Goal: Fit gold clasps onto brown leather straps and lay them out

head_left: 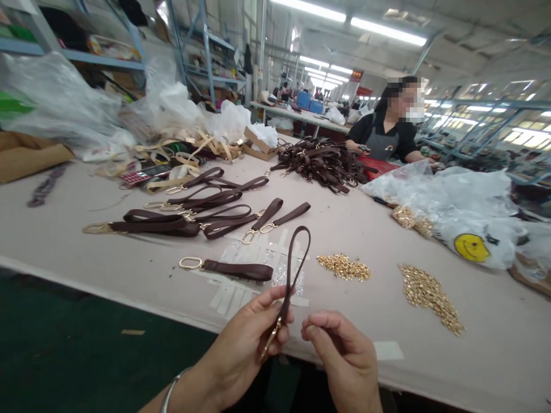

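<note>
My left hand (pixel 247 347) pinches a dark brown leather strap loop (pixel 296 261) with a gold clasp (pixel 271 338) at its lower end; the loop stands up above the table edge. My right hand (pixel 344 358) is just right of it, fingers curled, thumb and forefinger pressed together near the clasp; whether they hold a small part I cannot tell. One finished strap (pixel 235 269) with a gold ring lies flat just beyond my hands on clear plastic sleeves (pixel 262 258).
Several finished straps (pixel 206 212) lie at the left-centre of the pale table (pixel 86 252). Two heaps of small gold fittings (pixel 344 267) (pixel 430 295) lie to the right. Plastic bags (pixel 469 209), a far strap pile (pixel 322 160), and a seated co-worker (pixel 387 135) are beyond.
</note>
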Tool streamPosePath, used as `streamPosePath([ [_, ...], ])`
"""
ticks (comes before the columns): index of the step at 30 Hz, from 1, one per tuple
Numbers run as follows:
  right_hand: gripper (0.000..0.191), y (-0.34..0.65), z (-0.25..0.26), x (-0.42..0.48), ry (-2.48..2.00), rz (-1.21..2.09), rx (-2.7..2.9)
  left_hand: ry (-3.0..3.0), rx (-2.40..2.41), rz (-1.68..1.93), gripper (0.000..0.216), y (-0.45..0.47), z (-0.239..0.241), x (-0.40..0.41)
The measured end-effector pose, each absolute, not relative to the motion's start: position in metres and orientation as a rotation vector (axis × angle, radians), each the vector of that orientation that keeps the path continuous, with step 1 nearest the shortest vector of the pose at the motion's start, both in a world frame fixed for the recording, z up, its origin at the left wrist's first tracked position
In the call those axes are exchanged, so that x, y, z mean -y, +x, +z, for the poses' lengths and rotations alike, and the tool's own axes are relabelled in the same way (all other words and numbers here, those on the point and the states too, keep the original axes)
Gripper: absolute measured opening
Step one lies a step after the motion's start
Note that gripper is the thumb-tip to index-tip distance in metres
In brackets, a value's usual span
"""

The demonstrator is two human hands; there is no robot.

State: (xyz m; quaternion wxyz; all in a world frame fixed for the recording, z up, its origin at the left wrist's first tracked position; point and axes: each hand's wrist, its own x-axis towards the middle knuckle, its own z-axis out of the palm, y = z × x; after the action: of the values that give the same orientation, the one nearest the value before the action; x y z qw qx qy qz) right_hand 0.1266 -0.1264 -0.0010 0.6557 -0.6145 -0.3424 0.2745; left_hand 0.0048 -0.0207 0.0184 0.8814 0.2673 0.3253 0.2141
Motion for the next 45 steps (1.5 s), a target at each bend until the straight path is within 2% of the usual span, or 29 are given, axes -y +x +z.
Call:
streamPosePath([
  [8, 0.009, 0.118, 0.0, 0.128, -1.32, 0.714, 0.745, 0.953, -0.626, 0.367, 0.03, -0.004, 0.007, 0.043],
  [14, 0.009, 0.114, -0.002, 0.133, -1.199, 0.82, 0.67, 1.117, -0.513, 0.363, 0.022, -0.01, 0.02, 0.04],
  [25, 0.01, 0.118, -0.003, 0.141, -1.342, 0.855, 0.679, 1.281, -0.659, 0.413, 0.011, -0.011, 0.021, 0.04],
  [30, 0.011, 0.119, -0.003, 0.141, -1.401, 0.874, 0.705, 1.486, -0.634, 0.463, 0.025, -0.011, 0.023, 0.043],
  [40, 0.004, 0.118, -0.005, 0.142, -1.358, 0.825, 0.779, 1.816, -0.669, 0.564, 0.027, -0.014, 0.014, 0.048],
  [45, 0.014, 0.106, -0.009, 0.144, -1.267, 0.84, 0.586, 1.852, -0.609, 0.663, 0.035, -0.021, -0.001, 0.046],
])
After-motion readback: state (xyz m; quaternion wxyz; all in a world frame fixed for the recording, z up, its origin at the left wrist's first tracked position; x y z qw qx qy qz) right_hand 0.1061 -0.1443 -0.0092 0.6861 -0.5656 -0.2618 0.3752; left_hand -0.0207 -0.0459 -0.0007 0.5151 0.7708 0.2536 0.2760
